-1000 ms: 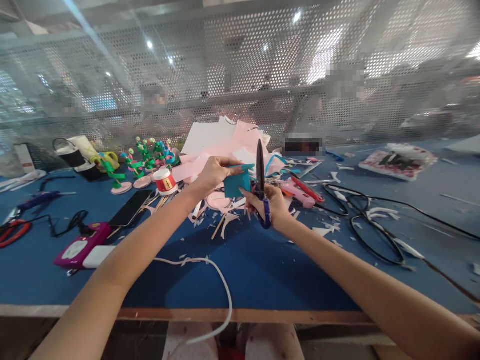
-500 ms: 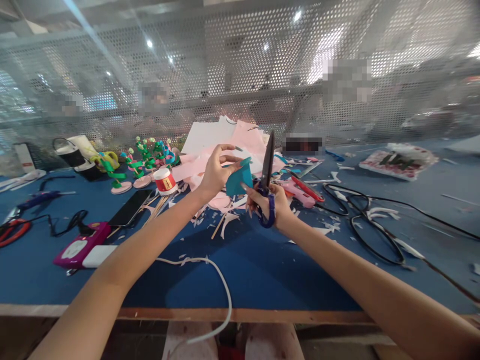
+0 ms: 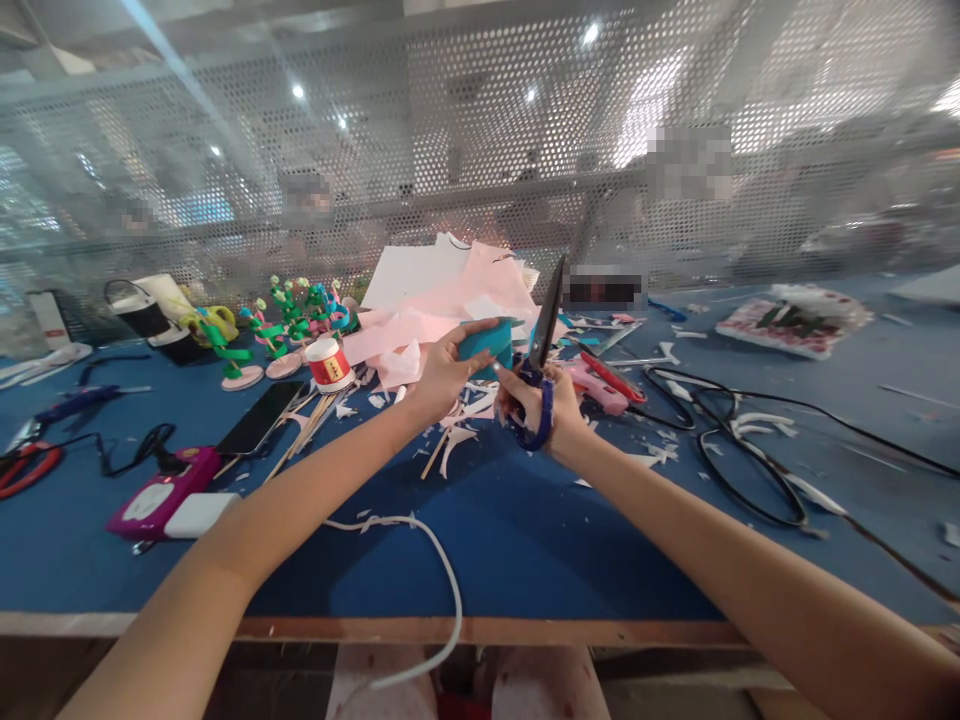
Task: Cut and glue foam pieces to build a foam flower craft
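Between finger and thumb, my left hand (image 3: 444,378) grips a small teal piece of paper (image 3: 480,346), held above the table and slightly curved. My right hand (image 3: 551,402) is closed round the blue handles of a pair of scissors (image 3: 547,322), whose dark blades point up and away from the paper. The right fingertips are close to the paper's lower right edge; whether they touch it I cannot tell. Behind both hands lies a heap of pink paper (image 3: 435,325) and white sheets.
A red and white tub (image 3: 328,364) and several green curled-paper models (image 3: 292,310) stand to the left. A phone (image 3: 262,418) and a purple power adapter (image 3: 166,495) lie nearer. At right are a pink glue gun (image 3: 600,390), black cable (image 3: 750,490) and a plastic bag (image 3: 795,322).
My left hand has lowered and its fingers have folded closer round the teal paper, which now looks curved. The scissors' blades lean further right.
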Demonstrator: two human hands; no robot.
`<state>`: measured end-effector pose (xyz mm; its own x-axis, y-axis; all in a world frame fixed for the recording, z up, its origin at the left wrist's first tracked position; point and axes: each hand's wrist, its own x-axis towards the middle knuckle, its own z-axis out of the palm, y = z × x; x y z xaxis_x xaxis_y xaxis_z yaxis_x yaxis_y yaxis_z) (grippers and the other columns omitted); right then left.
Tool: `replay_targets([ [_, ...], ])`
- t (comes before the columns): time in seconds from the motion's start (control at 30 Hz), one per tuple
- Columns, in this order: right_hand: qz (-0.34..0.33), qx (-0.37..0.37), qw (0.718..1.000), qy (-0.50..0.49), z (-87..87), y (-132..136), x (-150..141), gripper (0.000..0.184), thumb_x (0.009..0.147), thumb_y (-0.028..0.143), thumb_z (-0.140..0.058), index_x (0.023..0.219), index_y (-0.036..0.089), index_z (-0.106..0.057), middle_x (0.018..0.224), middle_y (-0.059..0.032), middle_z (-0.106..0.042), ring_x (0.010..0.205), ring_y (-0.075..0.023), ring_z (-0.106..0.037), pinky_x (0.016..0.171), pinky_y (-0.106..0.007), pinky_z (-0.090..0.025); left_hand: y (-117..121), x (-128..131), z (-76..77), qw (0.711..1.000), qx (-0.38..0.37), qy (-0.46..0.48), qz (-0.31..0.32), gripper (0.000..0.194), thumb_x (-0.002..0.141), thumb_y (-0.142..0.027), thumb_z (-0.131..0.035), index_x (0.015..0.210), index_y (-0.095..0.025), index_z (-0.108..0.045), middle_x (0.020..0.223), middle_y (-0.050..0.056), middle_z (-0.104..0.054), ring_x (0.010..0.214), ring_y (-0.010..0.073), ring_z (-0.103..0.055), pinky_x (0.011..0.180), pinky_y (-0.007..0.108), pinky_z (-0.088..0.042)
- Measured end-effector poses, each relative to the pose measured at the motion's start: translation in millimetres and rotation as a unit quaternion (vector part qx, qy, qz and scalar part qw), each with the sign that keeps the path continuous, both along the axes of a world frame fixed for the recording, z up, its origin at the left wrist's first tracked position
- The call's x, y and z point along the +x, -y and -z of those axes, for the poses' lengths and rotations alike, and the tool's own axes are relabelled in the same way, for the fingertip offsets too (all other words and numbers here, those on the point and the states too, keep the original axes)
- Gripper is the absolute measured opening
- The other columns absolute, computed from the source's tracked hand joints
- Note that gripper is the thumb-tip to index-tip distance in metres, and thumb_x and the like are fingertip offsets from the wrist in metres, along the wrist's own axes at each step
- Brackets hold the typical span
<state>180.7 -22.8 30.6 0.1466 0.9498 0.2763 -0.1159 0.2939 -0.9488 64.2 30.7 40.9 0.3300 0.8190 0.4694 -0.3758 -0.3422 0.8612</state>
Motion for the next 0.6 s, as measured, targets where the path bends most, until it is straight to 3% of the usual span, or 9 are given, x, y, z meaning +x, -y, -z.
replay_targets([
  [0.2, 0.005, 0.010, 1.000, -0.004, 1.6, -0.3, 1.0, 0.039, 0.058, 0.042, -0.075, 0.046, 0.018, -0.047, 0.039, 0.0016, -0.052, 0.031, -0.0082, -0.044, 0.031, -0.021, -0.031, 0.7, -1.2, -3.2, 1.000, 0.021, -0.012, 0.007, 0.045, 0.064, -0.028, -0.075, 0.106, -0.019, -0.062, 0.118, 0.007, -0.060, 0.104, 0.0200, -0.056, 0.095, 0.037, -0.044],
  [0.4, 0.013, 0.026, 1.000, 0.004, 3.7, -3.1, 2.5, 0.039, 0.062, 0.045, -0.071, 0.046, 0.018, -0.048, 0.039, 0.0022, -0.050, 0.031, -0.0074, -0.044, 0.031, -0.021, -0.030, -9.7, -13.3, -11.1, 0.992, 0.043, -0.092, 0.073, 0.062, 0.060, -0.026, -0.076, 0.119, -0.021, -0.056, 0.124, 0.009, -0.057, 0.100, 0.0210, -0.058, 0.088, 0.039, -0.049],
  [0.6, 0.019, 0.016, 1.000, -0.006, 3.4, -3.7, 3.4, 0.038, 0.055, 0.045, -0.074, 0.049, 0.018, -0.048, 0.039, 0.0033, -0.051, 0.032, -0.0082, -0.046, 0.030, -0.020, -0.030, -15.7, -22.9, -16.5, 0.980, 0.058, -0.145, 0.122, 0.074, 0.058, -0.024, -0.078, 0.127, -0.025, -0.050, 0.134, 0.011, -0.049, 0.100, 0.0218, -0.060, 0.084, 0.037, -0.052],
])
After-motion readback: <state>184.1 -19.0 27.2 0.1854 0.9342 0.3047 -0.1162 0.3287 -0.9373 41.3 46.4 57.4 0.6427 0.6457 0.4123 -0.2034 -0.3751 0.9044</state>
